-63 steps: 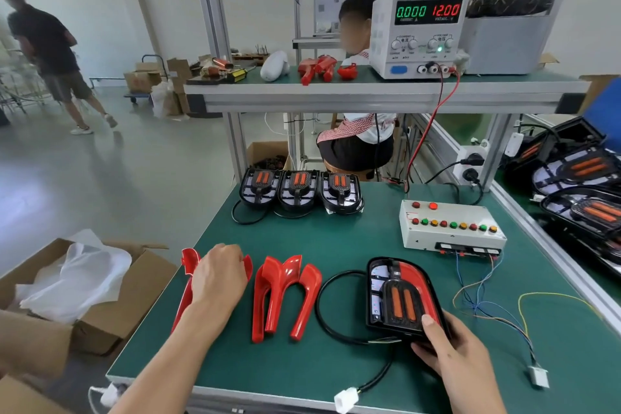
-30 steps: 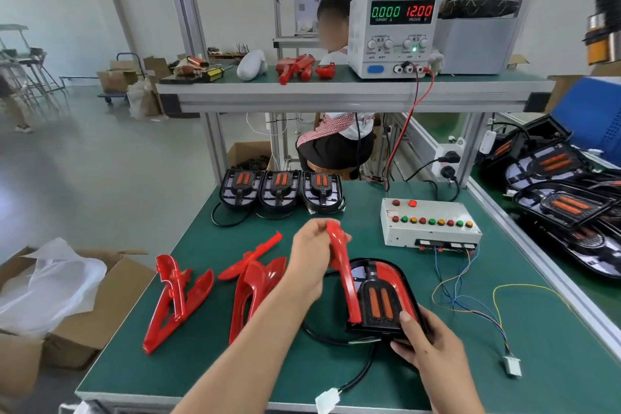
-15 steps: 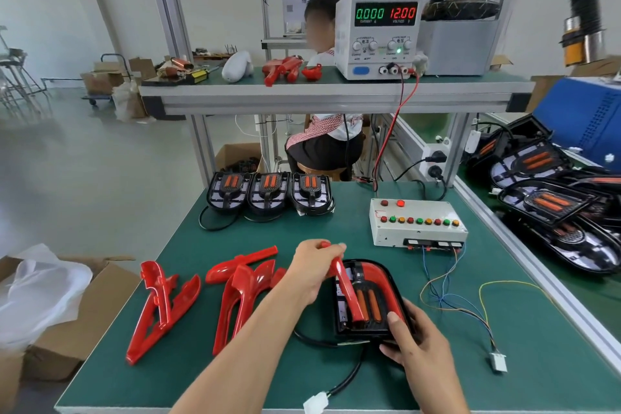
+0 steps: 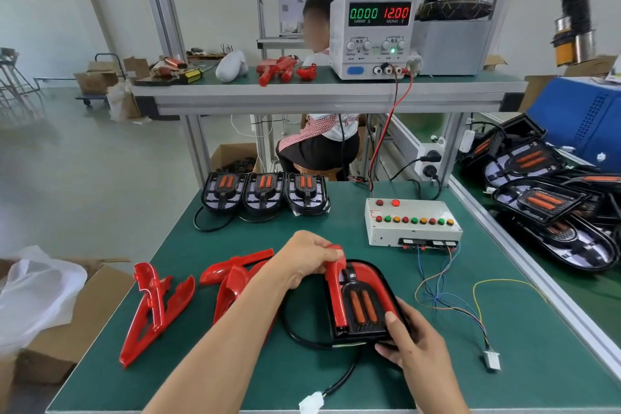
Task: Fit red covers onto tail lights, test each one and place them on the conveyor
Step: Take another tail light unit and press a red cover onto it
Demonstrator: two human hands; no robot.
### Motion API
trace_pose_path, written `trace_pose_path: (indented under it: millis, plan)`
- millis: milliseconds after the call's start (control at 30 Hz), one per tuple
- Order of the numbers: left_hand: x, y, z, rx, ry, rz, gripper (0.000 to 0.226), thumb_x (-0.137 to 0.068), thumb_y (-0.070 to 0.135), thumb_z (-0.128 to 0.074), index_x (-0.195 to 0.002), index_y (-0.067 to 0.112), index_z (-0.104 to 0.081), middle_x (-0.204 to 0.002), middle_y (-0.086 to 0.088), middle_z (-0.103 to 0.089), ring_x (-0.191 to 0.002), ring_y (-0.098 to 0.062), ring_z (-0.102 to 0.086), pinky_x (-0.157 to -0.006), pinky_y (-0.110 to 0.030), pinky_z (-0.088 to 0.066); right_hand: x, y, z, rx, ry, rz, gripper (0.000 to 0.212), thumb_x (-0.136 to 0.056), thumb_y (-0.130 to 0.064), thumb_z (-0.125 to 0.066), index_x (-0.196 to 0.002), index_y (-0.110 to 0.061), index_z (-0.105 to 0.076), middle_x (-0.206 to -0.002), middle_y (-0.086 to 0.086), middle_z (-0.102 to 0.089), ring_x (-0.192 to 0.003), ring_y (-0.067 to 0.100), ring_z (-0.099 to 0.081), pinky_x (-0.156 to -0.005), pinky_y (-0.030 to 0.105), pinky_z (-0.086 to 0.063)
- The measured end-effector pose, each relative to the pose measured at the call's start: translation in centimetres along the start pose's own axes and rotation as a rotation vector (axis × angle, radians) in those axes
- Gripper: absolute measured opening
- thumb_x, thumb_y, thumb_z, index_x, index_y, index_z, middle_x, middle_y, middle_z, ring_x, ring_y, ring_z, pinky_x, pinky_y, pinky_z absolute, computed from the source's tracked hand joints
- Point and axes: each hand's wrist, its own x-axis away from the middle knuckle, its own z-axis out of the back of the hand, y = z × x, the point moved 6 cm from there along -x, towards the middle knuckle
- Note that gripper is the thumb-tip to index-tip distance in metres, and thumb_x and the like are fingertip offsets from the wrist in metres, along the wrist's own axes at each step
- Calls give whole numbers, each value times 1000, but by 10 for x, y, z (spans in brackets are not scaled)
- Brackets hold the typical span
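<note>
A black tail light (image 4: pixel 361 309) with two orange bars lies on the green table (image 4: pixel 336 235) in front of me. A red cover (image 4: pixel 336 292) lies along its left side, and another red piece runs along its right side. My left hand (image 4: pixel 302 259) grips the cover's top end at the light's upper left. My right hand (image 4: pixel 408 336) holds the light's lower right corner, thumb on top. Loose red covers (image 4: pixel 154 309) and more red covers (image 4: pixel 235 276) lie to the left. Three tail lights (image 4: pixel 265 190) stand at the table's back.
A white test box (image 4: pixel 413 225) with coloured buttons sits at the right, its loose wires ending in a white plug (image 4: pixel 490 358). The light's black cable ends in a connector (image 4: pixel 311 402) at the front edge. The conveyor (image 4: pixel 571 292) with finished lights runs along the right. A cardboard box (image 4: pixel 67 323) stands left.
My left hand picked a red cover from the pile, carried it right and lowered it onto the left side of the tail light. My right hand kept holding the light.
</note>
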Motion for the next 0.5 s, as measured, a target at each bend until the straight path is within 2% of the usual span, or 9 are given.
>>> trace_pose_path:
  millis: [67, 167, 267, 367, 400, 500]
  plan:
    - [2, 0, 2, -125, 13, -45, 18, -92, 18, -75, -101, 1, -75, -76, 1, -74, -71, -10, -66, -66, -21, -54, 0, -1, 0, -1, 3, 8, 25, -96, -12, -65, -113, -30, -68, -95, -1, -78, -85, 18, -76, -65, 30, -61]
    - [8, -3, 2, -356, 75, -114, 15, -91, 33, -74, -90, 20, -69, -93, 0, -69, -90, -15, -63, -89, -33, -53, 1, -1, 0, 6, 4, 14, 25, -96, -13, -65, -114, -30, -69, -95, 0, -78, -86, 18, -76, -65, 30, -61]
    - [12, -6, 0, -462, 89, -156, 24, -93, 41, -69, -76, 28, -58, -91, 3, -62, -85, -15, -56, -84, -30, -48, 1, 0, 0, 21, 12, 22, 25, -96, -13, -65, -115, -28, -70, -95, -1, -78, -87, 17, -76, -64, 30, -61]
    - [16, -8, -3, -457, 111, -232, 27, -94, 42, -67, -94, 16, -74, -99, 3, -71, -94, -13, -64, -89, -29, -51, -1, 2, 2, 8, 46, 21, 25, -98, -12, -62, -118, -24, -69, -97, 2, -78, -91, 22, -75, -63, 30, -61]
    - [19, -9, -5, -437, 117, -254, 31, -95, 41, -67, -105, 14, -76, -105, 1, -73, -99, -13, -66, -93, -29, -51, -1, 2, 3, -1, 57, 17, 25, -99, -11, -61, -120, -22, -69, -100, 4, -78, -93, 25, -75, -63, 31, -61]
    - [28, -14, -11, -403, 130, -313, 36, -100, 41, -61, -122, 15, -73, -114, 2, -73, -105, -11, -65, -95, -26, -46, -2, 3, 3, -18, 80, 12, 27, -99, -11, -61, -125, -18, -67, -108, 8, -76, -95, 28, -74, -62, 30, -61]
